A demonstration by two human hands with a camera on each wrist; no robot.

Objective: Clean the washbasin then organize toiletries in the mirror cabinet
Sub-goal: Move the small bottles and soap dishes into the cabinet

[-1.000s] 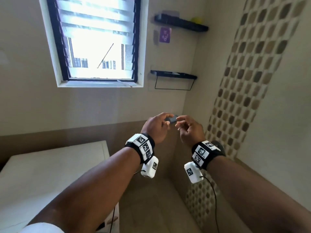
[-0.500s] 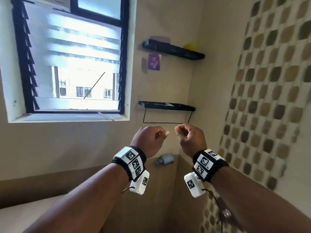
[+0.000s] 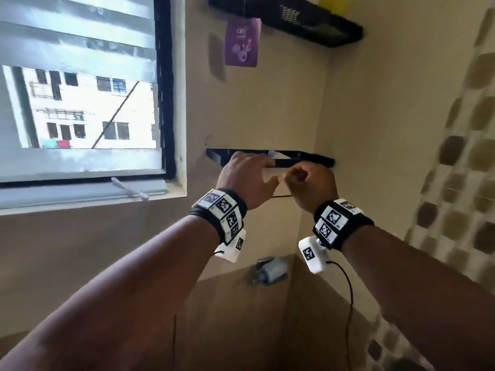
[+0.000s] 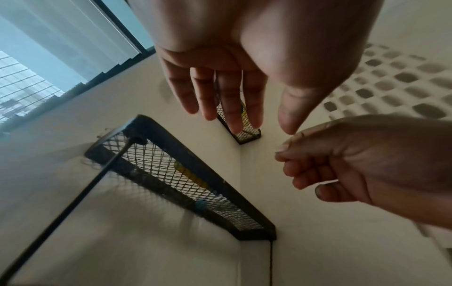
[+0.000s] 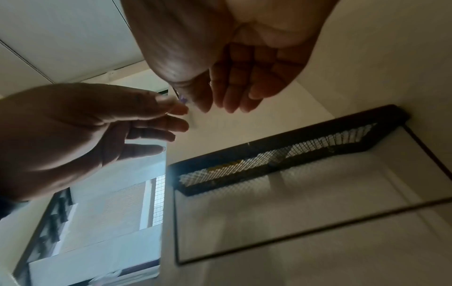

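Observation:
My left hand (image 3: 249,170) is raised in front of the lower black mesh shelf (image 3: 308,158), fingers straight and spread, holding nothing. The left wrist view shows this hand (image 4: 232,96) in the air, apart from the shelf (image 4: 186,185). My right hand (image 3: 308,183) hovers just beside it with fingers curled in; I see nothing in it (image 4: 354,160). Something yellow and something blue lie on the lower shelf, seen blurred through its mesh. An upper black shelf (image 3: 308,25) carries a yellow object (image 3: 334,4). No washbasin or mirror cabinet is in view.
A purple packet (image 3: 242,42) hangs on the wall under the upper shelf. A black-framed window (image 3: 80,103) fills the left. A grey wall fixture (image 3: 270,271) sits below my wrists. Mosaic tiles (image 3: 455,183) cover the right wall. A thin black rail (image 5: 293,232) hangs beneath the lower shelf.
Both hands have risen to the lower shelf as my view tilted upward. My left hand went from a fist to spread fingers. The right hand stays curled.

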